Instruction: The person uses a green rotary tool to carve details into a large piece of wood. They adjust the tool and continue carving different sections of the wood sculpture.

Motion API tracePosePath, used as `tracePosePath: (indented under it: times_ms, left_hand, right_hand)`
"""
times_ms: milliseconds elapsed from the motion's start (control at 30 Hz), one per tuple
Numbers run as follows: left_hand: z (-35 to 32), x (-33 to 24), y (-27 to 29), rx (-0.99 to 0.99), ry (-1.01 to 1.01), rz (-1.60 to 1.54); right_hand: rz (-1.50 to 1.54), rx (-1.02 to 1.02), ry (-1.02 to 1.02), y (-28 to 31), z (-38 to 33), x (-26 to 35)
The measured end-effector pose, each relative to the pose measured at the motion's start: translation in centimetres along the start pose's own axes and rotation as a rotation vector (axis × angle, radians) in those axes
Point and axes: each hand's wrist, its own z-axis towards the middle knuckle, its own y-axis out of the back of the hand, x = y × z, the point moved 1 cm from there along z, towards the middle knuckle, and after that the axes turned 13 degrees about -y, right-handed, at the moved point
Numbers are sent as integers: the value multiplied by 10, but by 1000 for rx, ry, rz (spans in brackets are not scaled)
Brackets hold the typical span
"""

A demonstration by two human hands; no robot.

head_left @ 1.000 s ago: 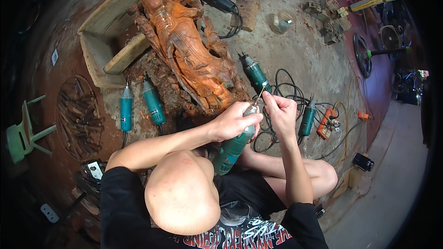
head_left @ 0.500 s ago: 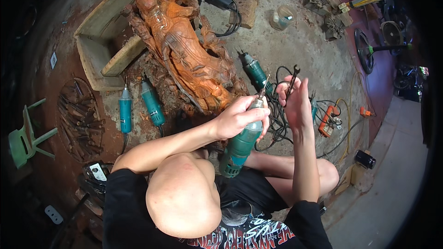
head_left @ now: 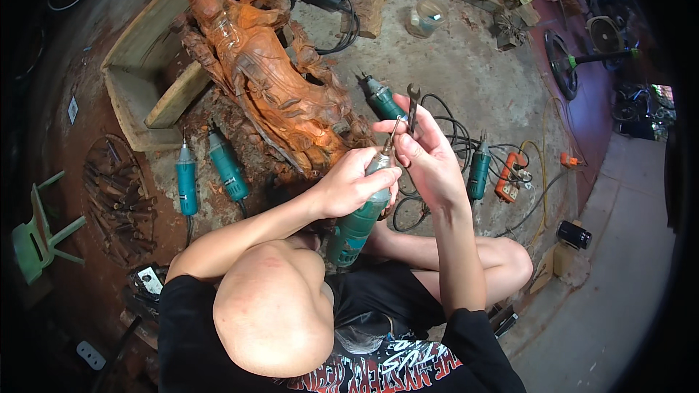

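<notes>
two green power tools (head_left: 186, 183) lie left of the orange-brown carving (head_left: 266, 76); near the carving's lower end, the left hand (head_left: 353, 183) wraps around a third tool (head_left: 358, 227) while the right hand (head_left: 431, 156) grips a dark wrench (head_left: 413, 110) (forked end upward) beside its bit (head_left: 393, 134).

Clock centre: held green power tool (head_left: 357, 222). Passage: bare concrete floor (head_left: 451, 65), 1 o'clock. Obstacles: wood carving (head_left: 266, 69), 11 o'clock; second green power tool (head_left: 382, 98), 12 o'clock; tangled black cables (head_left: 462, 147), 1 to 2 o'clock; paired green power tools (head_left: 229, 172), narrow gap between, 9 to 10 o'clock.
</notes>
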Motion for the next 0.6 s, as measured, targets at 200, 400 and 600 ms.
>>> tracePosePath:
  times_ms: [200, 400, 600]
  left_hand:
    - [0, 1, 2, 58, 16, 77]
    - [-5, 8, 8, -49, -3, 25]
    - [-3, 8, 3, 2, 10, -5]
  right_hand:
    - [-49, -68, -54, -4, -7, 5]
    - [-1062, -478, 540, -30, -57, 28]
    - [-1678, -441, 746, -20, -62, 23]
